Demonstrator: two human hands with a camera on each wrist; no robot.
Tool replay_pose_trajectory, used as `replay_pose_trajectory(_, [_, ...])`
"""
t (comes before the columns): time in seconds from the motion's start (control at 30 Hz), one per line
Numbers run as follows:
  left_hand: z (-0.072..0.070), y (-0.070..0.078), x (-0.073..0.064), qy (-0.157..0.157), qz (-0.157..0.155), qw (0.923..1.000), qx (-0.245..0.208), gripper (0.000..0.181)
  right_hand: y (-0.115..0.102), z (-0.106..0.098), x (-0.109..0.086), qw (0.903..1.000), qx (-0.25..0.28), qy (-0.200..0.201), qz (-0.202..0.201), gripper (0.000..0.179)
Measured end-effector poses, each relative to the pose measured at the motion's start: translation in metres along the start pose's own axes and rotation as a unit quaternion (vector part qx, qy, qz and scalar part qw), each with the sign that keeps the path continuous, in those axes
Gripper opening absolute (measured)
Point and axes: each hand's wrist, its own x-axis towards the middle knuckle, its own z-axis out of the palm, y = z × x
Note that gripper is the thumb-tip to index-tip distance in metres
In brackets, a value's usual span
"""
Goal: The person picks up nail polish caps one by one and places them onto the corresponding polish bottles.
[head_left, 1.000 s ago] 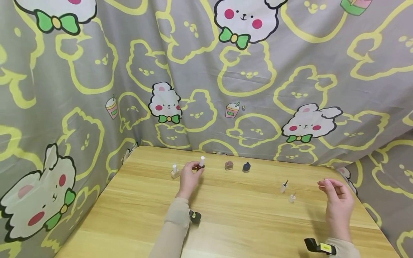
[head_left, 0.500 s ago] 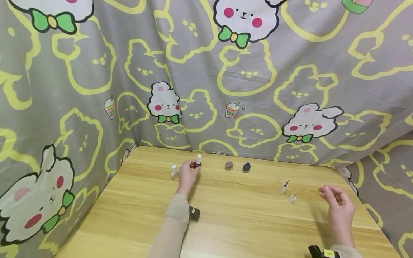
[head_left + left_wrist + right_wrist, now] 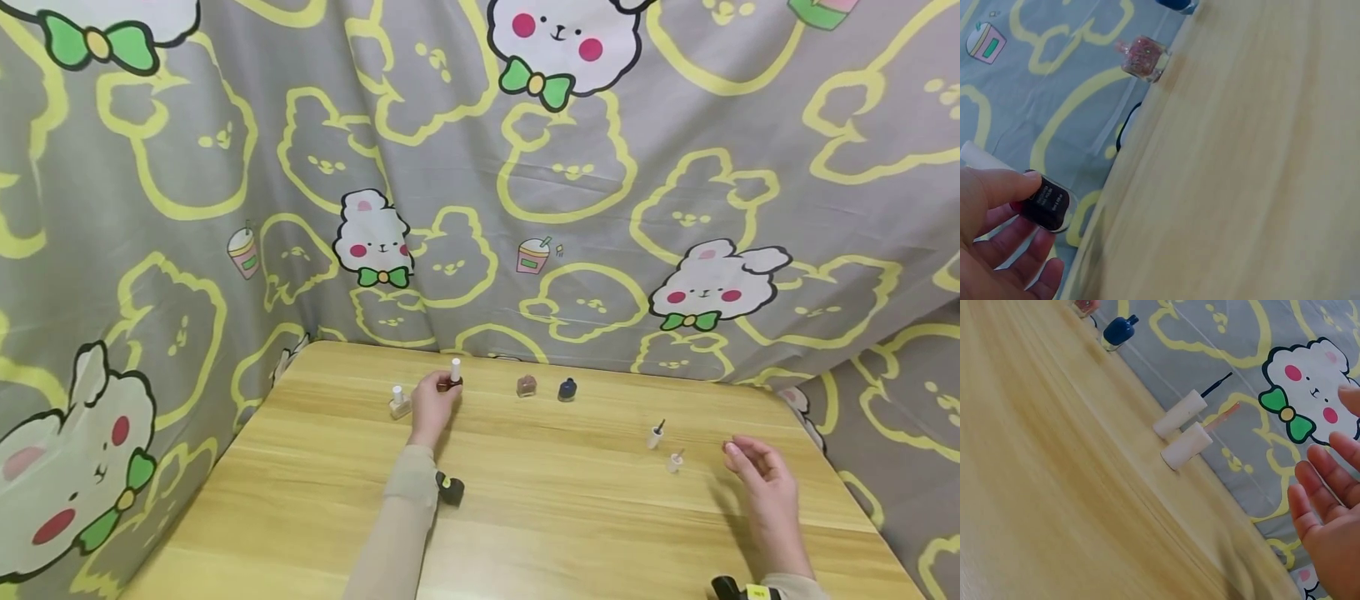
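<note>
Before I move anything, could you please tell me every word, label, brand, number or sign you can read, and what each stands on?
No text can be read.
Label on the bottle in the left hand: pale print, too small and blurred.
Yellow tag on the right wrist camera: dark marks, too small.
Yellow patch on the left wrist camera: too small.

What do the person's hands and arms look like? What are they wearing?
The left hand and right hand are bare, with no gloves. The left arm has a plain pale beige sleeve; the right cuff matches. Each wrist has a small black gadget. The right one carries a yellow label with dark, unreadable print.
</note>
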Motion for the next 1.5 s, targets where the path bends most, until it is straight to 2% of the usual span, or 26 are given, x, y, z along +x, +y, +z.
replay_pose_trajectory(0.1, [0.000,-0.001,0.000,-0.005,-0.010,0.9999,-0.002,0.020,0.003,-0.002,0.000,0.9994,-0.004,-0.033,0.001,0.022])
replay_pose_trajectory(0.3, [-0.002,-0.003,0.000,-0.004,-0.030,0.9995,-0.004,0.022,0.008,-0.002,-0.001,0.9936,-0.074,-0.081,0.029,0.025])
replay_pose_trajectory(0.4, [-0.003,-0.003,0.001,-0.001,-0.039,0.9992,-0.006,0.022,0.010,-0.002,0.000,0.9907,-0.090,-0.095,0.037,0.026])
replay_pose_trajectory(0.63, [-0.004,-0.006,0.001,0.011,-0.039,0.9991,0.010,0.022,0.014,-0.005,-0.001,0.9878,-0.101,-0.109,0.046,0.026])
replay_pose_trajectory(0.87, [-0.005,-0.006,0.001,0.010,-0.047,0.9988,0.011,0.020,0.015,-0.006,-0.001,0.9852,-0.122,-0.110,0.051,0.026])
replay_pose_trajectory(1.1, [-0.005,-0.004,0.001,0.010,-0.048,0.9986,0.020,0.023,0.016,-0.006,0.000,0.9845,-0.120,-0.117,0.051,0.026])
replay_pose_trajectory(1.33, [-0.007,0.002,0.000,0.004,-0.057,0.9980,0.027,0.041,0.019,-0.005,0.000,0.9826,-0.121,-0.132,0.050,0.025])
replay_pose_trajectory(1.4, [-0.007,0.004,0.000,0.007,-0.054,0.9978,0.037,0.047,0.020,-0.005,0.000,0.9818,-0.124,-0.135,0.049,0.027])
replay_pose_trajectory(1.5, [-0.008,0.009,0.001,0.008,-0.049,0.9983,0.029,0.054,0.021,-0.005,0.000,0.9798,-0.135,-0.139,0.048,0.030])
